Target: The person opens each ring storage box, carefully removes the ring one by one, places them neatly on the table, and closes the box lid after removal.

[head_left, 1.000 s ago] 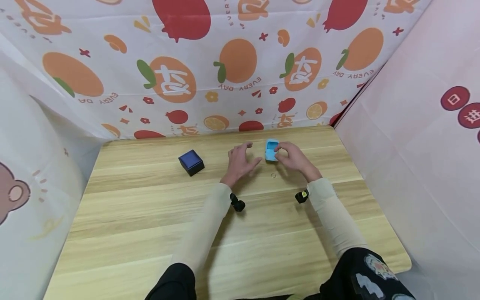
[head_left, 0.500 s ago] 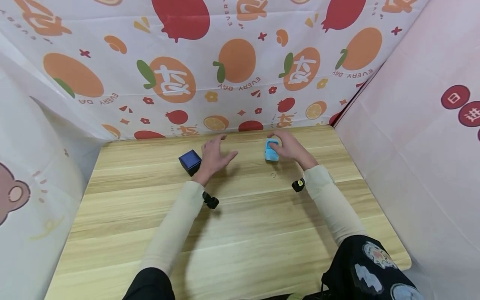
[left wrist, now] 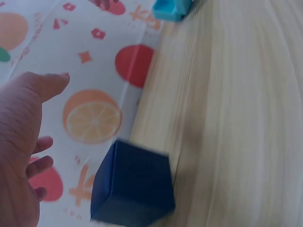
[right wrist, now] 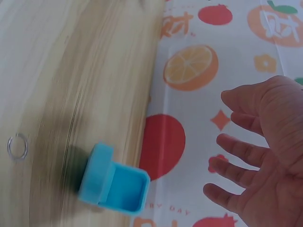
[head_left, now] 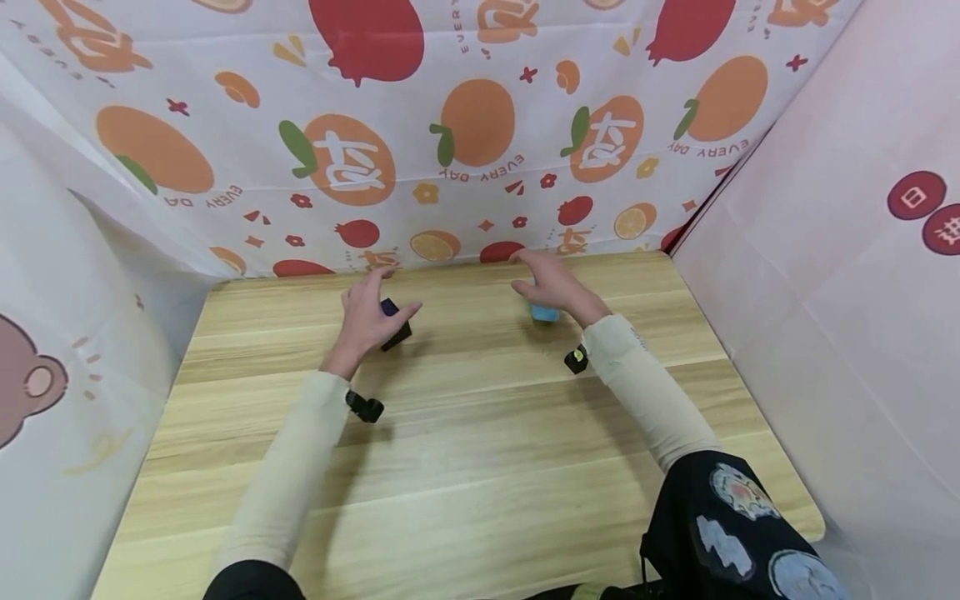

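A small dark navy box (left wrist: 137, 184) stands on the table, its lid shut. My left hand (head_left: 366, 317) hovers beside and partly over it in the head view, thumb and fingers spread and holding nothing. Farther right, a light blue ring box (right wrist: 125, 189) sits with its lid raised and its inside showing. My right hand (head_left: 553, 285) is over that box, covering most of it in the head view; its fingers (right wrist: 236, 149) are spread, with nothing between them. A thin, clear or silvery ring (right wrist: 18, 146) lies on the wood near the light blue box.
The pale wooden table (head_left: 480, 467) meets a fruit-print cloth (head_left: 420, 150) at its back edge. White cloth walls stand at the left and right. A small black wrist camera (head_left: 365, 407) is on the left wrist, another (head_left: 577, 359) on the right.
My left hand has moved left from beside the light blue box to the navy box. My right hand has drawn back from gripping the light blue box and shifted slightly left and away from me.
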{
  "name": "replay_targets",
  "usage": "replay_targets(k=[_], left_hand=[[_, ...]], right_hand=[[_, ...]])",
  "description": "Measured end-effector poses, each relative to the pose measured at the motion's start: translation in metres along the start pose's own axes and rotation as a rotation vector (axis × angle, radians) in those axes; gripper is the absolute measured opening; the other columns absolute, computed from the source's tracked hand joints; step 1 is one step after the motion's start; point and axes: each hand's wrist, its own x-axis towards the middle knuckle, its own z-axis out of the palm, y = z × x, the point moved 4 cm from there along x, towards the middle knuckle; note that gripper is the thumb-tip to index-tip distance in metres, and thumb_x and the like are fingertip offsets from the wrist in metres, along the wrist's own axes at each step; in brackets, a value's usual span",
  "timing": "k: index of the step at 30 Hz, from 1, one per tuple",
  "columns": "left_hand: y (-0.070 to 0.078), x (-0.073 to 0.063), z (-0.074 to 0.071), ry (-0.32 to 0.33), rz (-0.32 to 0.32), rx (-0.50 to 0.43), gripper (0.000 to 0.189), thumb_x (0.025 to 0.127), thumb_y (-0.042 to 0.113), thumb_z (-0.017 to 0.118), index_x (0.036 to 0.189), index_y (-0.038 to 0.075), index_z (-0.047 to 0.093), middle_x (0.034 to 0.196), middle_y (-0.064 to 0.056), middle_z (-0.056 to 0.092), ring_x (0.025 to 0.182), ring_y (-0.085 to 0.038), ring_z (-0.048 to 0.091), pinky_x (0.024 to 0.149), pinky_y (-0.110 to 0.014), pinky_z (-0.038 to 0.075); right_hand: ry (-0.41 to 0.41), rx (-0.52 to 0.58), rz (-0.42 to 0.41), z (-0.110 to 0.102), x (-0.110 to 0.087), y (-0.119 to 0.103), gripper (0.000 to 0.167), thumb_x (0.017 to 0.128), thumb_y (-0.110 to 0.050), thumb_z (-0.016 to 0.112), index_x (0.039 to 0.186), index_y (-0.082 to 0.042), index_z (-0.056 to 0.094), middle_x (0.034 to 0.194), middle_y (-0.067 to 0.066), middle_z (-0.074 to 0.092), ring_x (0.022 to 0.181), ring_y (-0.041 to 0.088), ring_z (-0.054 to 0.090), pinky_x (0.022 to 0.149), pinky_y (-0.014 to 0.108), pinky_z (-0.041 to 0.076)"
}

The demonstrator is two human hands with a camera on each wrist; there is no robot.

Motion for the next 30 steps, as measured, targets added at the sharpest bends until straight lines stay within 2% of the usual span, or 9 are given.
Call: replay_targets(k=[3,6,12,16,20,26,30], left_hand=[[-0.013,-0.006,-0.013,0.004,-0.022,0.009,0.079,0.086,0.043,0.078,0.150,0.012,0.043,0.148,-0.020,0.053,0.138,-0.043,0.044,0.104,-0.063,0.024],[-0.026,-0.015,-0.023,0.004,-0.058,0.002,0.081,0.086,0.044,0.078,0.150,0.009,0.042,0.149,-0.022,0.051,0.139,-0.042,0.042,0.108,-0.064,0.022],[-0.044,-0.034,-0.032,-0.022,-0.150,-0.041,0.083,0.089,0.048,0.074,0.151,0.005,0.039,0.150,-0.025,0.048,0.139,-0.045,0.039,0.114,-0.066,0.019],[-0.049,-0.040,-0.037,-0.007,-0.150,-0.063,0.083,0.089,0.045,0.075,0.152,0.005,0.039,0.149,-0.025,0.049,0.138,-0.045,0.041,0.112,-0.066,0.027],[-0.055,-0.050,-0.038,-0.001,-0.160,-0.080,0.082,0.089,0.039,0.077,0.152,0.004,0.038,0.147,-0.026,0.051,0.136,-0.045,0.044,0.108,-0.066,0.035],[-0.065,-0.068,-0.039,-0.002,-0.193,-0.092,0.083,0.090,0.039,0.075,0.152,0.001,0.035,0.148,-0.029,0.048,0.137,-0.047,0.043,0.110,-0.066,0.035],[-0.062,-0.078,-0.037,0.005,-0.220,-0.123,0.082,0.091,0.036,0.075,0.152,0.000,0.034,0.148,-0.031,0.048,0.137,-0.048,0.042,0.109,-0.065,0.035]], right_hand=[[-0.031,0.007,-0.009,0.008,0.008,-0.010,0.048,0.100,-0.022,0.063,0.143,-0.006,0.050,0.145,0.013,0.057,0.138,0.032,0.051,0.117,0.047,0.040],[-0.064,0.031,-0.024,0.018,0.016,-0.021,0.050,0.101,-0.023,0.061,0.146,-0.007,0.047,0.148,0.013,0.054,0.141,0.031,0.048,0.119,0.047,0.038],[-0.100,0.027,-0.050,0.033,0.028,-0.041,0.051,0.102,-0.024,0.058,0.149,-0.007,0.044,0.151,0.013,0.051,0.144,0.030,0.045,0.121,0.046,0.035],[-0.107,0.030,-0.048,0.037,0.036,-0.054,0.053,0.101,-0.024,0.060,0.149,-0.007,0.044,0.152,0.012,0.051,0.144,0.029,0.045,0.121,0.045,0.036],[-0.124,-0.002,-0.087,0.045,0.044,-0.065,0.054,0.101,-0.025,0.059,0.150,-0.008,0.043,0.152,0.011,0.051,0.145,0.026,0.045,0.122,0.042,0.035],[-0.147,-0.042,-0.116,0.060,0.057,-0.083,0.052,0.102,-0.028,0.059,0.149,-0.011,0.045,0.155,0.008,0.049,0.147,0.024,0.043,0.122,0.041,0.035],[-0.170,-0.093,-0.136,0.073,0.066,-0.097,0.051,0.102,-0.028,0.059,0.148,-0.012,0.046,0.154,0.007,0.050,0.144,0.023,0.046,0.120,0.040,0.037]])
